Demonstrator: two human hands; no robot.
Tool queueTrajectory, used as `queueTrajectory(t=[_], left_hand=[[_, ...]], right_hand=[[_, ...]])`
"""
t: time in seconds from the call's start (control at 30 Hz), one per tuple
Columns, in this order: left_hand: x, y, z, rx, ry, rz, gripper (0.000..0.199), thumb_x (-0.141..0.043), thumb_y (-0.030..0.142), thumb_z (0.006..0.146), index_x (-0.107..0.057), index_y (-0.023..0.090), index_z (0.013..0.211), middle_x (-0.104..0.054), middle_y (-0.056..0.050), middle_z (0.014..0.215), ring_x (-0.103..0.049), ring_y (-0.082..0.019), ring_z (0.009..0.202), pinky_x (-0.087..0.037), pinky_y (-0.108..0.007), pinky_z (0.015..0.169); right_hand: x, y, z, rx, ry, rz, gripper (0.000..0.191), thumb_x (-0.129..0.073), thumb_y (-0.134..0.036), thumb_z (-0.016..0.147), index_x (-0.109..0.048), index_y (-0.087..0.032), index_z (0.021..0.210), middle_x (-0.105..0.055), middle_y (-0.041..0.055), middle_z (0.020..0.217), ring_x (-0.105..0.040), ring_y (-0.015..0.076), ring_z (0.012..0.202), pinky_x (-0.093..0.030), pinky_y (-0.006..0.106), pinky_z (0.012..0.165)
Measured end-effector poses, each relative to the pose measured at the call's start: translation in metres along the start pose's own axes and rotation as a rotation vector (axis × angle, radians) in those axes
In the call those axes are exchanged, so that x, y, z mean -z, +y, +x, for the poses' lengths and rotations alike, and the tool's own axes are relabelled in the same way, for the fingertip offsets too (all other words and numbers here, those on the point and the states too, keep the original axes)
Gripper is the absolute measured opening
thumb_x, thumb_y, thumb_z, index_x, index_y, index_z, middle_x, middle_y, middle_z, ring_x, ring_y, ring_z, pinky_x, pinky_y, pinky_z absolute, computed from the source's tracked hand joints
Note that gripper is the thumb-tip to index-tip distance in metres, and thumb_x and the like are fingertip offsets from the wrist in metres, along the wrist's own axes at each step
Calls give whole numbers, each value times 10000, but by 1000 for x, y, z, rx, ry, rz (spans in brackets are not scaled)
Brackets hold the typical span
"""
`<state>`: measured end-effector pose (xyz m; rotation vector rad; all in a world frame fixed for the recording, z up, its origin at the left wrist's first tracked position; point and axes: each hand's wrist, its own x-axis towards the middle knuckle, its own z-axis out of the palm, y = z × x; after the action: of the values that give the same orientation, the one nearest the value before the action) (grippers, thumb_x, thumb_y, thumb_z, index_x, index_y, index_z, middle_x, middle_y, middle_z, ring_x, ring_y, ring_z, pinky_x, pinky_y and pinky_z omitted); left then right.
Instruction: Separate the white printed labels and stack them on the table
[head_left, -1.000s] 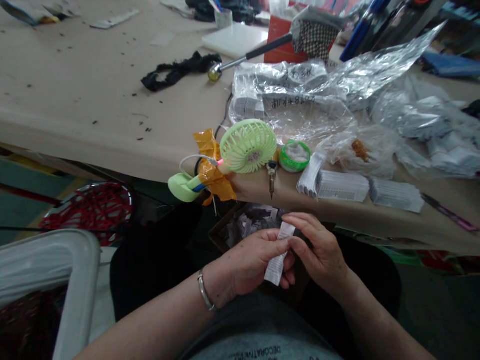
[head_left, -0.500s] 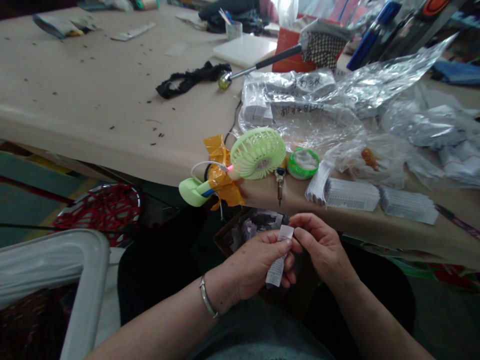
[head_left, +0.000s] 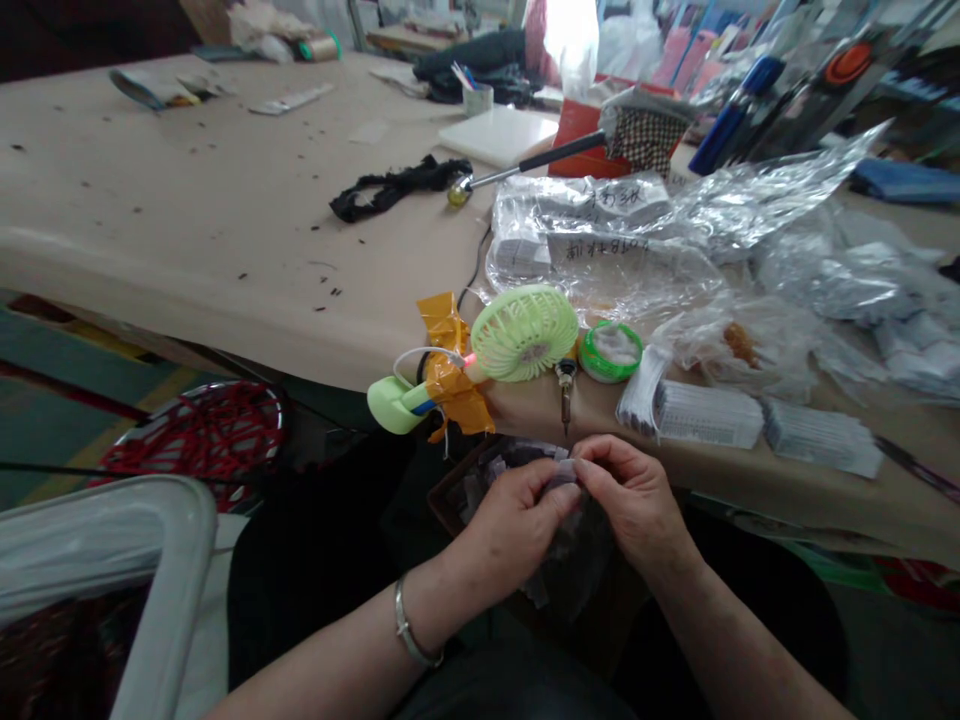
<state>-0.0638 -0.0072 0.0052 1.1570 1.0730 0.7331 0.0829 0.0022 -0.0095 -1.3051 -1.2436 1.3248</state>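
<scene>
Below the table edge, my left hand [head_left: 525, 522] is closed, thumb and fingers pinching a small white printed label [head_left: 564, 474]. My right hand [head_left: 628, 497] meets it from the right, its thumb and forefinger closed on the label's other end. Most of the label is hidden by my fingers. Under both hands stands an open box [head_left: 442, 502] with many loose labels [head_left: 499, 466] in it. Just above my fingertips, a pointed metal tool like a soldering iron [head_left: 566, 398] sticks out over the table edge, tip down, apart from the label.
A green handheld fan [head_left: 525, 335] is fastened to the table edge with orange tape [head_left: 457, 385]. To its right are a green tape roll [head_left: 611, 352], stacks of folded labels [head_left: 709, 413] and clear plastic bags [head_left: 600, 245]. A white basket [head_left: 187, 530] stands low on the left.
The label, earlier hanging lengthwise over my left fingers, is now mostly hidden between both hands. My left hand has turned, and the fingertips are closer together. The view has tilted up slightly.
</scene>
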Motion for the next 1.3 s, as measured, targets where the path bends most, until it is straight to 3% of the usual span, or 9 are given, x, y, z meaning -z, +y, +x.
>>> queueTrajectory(t=[0.1, 0.23, 0.6, 1.3], left_hand=[[6, 1, 3, -157, 145, 194, 143, -531, 236, 855, -661, 177, 852, -656, -11, 795, -577, -140, 757, -432, -241, 702], [10, 0, 8, -235, 250, 315, 181, -508, 275, 885, -659, 188, 833, -650, 7, 735, -576, -126, 681, -422, -229, 648], [14, 3, 14, -308, 286, 441, 206, -486, 261, 901, -664, 192, 825, -659, 0, 721, -588, -118, 646, -416, -216, 618], [15, 2, 22, -336, 321, 542, 230, -477, 263, 911, -649, 186, 780, -638, 16, 682, -569, -100, 615, -398, -198, 591]], right_hand=[[-1, -4, 3, 85, 33, -157, 136, -609, -300, 790, -613, -178, 731, -556, -23, 649, -490, 99, 587, -399, 208, 541], [-3, -4, 6, 156, 51, -285, 129, -581, -284, 814, -607, -180, 743, -553, -23, 646, -484, 100, 588, -390, 207, 540], [-2, -2, 10, 303, 95, -413, 92, -557, -234, 848, -592, -199, 771, -561, -29, 666, -516, 102, 606, -414, 215, 578], [-2, 2, 13, 307, 96, -366, 83, -569, -267, 871, -613, -206, 835, -621, -11, 727, -578, 125, 663, -464, 230, 628]])
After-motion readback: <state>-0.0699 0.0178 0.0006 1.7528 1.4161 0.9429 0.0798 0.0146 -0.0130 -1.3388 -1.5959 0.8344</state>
